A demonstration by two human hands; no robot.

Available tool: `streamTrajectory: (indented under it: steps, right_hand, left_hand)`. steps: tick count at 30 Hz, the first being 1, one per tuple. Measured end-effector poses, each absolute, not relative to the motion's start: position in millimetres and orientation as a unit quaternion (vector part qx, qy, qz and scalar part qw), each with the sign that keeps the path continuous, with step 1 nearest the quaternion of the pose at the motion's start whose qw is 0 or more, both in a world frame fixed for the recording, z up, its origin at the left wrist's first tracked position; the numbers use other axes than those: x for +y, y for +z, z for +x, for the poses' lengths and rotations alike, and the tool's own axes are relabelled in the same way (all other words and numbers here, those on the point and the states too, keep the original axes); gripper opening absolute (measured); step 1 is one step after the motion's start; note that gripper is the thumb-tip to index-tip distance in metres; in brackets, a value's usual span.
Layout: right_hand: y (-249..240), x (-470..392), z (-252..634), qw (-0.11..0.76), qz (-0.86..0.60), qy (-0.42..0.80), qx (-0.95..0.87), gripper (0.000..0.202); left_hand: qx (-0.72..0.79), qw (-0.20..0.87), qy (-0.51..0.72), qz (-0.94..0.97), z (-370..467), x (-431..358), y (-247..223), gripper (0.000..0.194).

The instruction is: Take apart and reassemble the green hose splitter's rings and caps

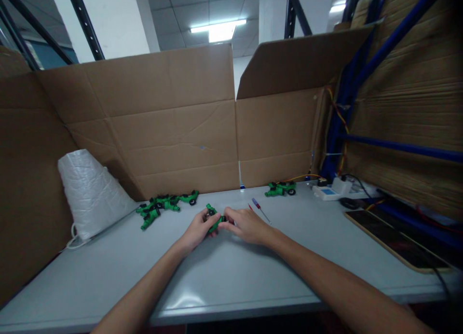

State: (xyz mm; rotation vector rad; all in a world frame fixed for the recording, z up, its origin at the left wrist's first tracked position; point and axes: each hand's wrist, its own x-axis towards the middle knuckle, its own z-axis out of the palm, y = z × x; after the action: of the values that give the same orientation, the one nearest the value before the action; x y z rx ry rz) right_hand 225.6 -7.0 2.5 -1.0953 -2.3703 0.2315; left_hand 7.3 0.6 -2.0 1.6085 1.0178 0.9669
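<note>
Green plastic fitting with black rings (214, 219) sits between both hands above the grey table (224, 271), its long axis slanting up-left; left hand (198, 230) and right hand (246, 224) fingers pinch its opposite ends.

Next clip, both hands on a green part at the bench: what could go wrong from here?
Left hand and right hand pinch one green plastic part above the table; a small piece might slip and roll off. The right forearm lies near the screwdriver and may knock it.
</note>
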Motion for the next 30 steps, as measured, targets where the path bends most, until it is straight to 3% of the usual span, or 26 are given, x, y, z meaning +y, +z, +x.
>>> streamTrajectory:
  steps: [30]
  right_hand:
    - [4.8, -8.2, 226.4, 0.262, -0.384, 0.119, -0.878, 0.029]
  left_hand:
    - [0.420, 0.481, 0.385, 0.667, 7.3, 1.4, -2.3, 0.051]
